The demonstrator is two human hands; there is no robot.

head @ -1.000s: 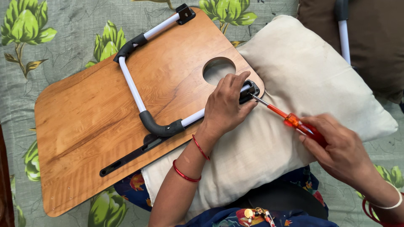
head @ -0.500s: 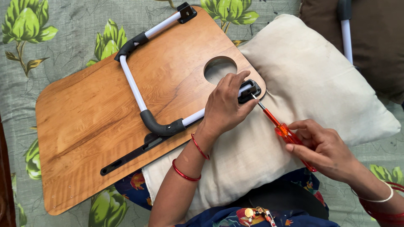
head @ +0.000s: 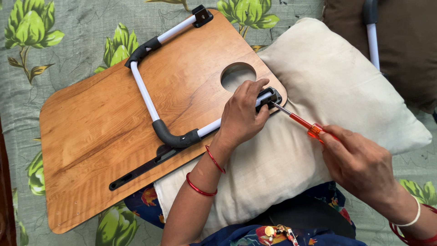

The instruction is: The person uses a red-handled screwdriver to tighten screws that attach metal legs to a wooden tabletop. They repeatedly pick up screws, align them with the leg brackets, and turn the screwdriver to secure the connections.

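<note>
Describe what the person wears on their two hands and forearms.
Both forearms are bare, with no sleeves or gloves. The left hand has two thin red bangles on its arm, one at the wrist and one further up the forearm. The right hand has a thin white bangle at the wrist, with a red bangle just behind it at the frame edge. No rings can be made out.

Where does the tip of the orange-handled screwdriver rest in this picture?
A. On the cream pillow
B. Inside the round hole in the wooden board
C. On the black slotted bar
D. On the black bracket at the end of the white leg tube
D: the right hand aims the screwdriver so its tip meets the black bracket, which the left hand steadies on the wooden board.
</note>
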